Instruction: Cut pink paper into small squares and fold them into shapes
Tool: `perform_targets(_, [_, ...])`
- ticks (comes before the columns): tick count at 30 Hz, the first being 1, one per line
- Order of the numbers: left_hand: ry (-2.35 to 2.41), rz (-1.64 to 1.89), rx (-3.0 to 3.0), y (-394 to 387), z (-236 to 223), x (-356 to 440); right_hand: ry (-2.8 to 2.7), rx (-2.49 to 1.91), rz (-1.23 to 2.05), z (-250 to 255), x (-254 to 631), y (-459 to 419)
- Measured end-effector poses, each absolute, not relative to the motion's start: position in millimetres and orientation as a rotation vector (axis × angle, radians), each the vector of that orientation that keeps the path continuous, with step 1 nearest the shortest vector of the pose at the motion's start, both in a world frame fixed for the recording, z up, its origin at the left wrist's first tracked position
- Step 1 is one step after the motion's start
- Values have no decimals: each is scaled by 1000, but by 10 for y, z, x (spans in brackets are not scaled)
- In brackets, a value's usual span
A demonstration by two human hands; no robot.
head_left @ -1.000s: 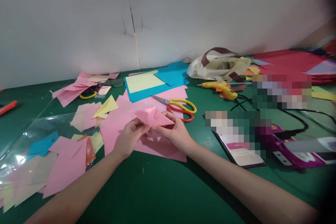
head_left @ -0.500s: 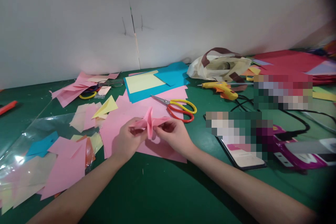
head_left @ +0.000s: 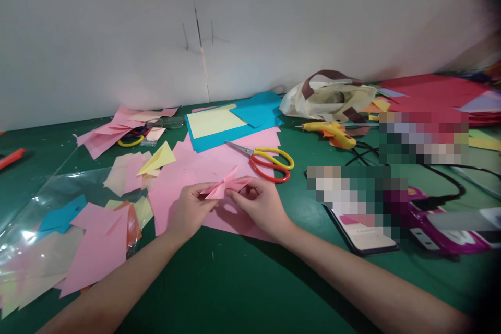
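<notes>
A folded piece of pink paper [head_left: 222, 188] is held up between both hands, its flaps pressed flatter and one point sticking up toward the back. My left hand [head_left: 191, 210] pinches its left end, fingers behind the paper and partly hidden. With thumb and fingertips, my right hand [head_left: 263, 207] grips its right side. Beneath the hands lie pink paper sheets [head_left: 172, 193]. Scissors [head_left: 270, 163] with red and yellow handles rest just beyond my right hand, tips toward the back left.
Blue sheets [head_left: 258, 109] and a cream sheet [head_left: 215, 122] lie behind. Paper scraps and a clear plastic bag [head_left: 97, 177] spread at left. To the right are a yellow glue gun [head_left: 329, 133], a cloth bag [head_left: 289, 104], a phone [head_left: 364, 237], black cables and a purple device [head_left: 442, 237].
The pink paper's upright flaps have folded down, so it now looks flatter and slanted. Both hands stay in nearly the same place, still gripping it.
</notes>
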State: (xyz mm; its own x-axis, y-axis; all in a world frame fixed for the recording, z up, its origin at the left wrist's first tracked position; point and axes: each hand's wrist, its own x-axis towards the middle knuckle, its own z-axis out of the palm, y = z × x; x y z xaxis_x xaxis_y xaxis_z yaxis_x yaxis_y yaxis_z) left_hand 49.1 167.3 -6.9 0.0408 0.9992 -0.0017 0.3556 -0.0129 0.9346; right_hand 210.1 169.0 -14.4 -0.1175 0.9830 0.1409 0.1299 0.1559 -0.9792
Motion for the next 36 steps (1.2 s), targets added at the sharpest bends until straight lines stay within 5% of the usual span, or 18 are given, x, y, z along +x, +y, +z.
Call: perform_targets(36, [1386, 790, 1578, 1711, -139, 492, -1179, -1173, 1146, -169, 2128, 1758])
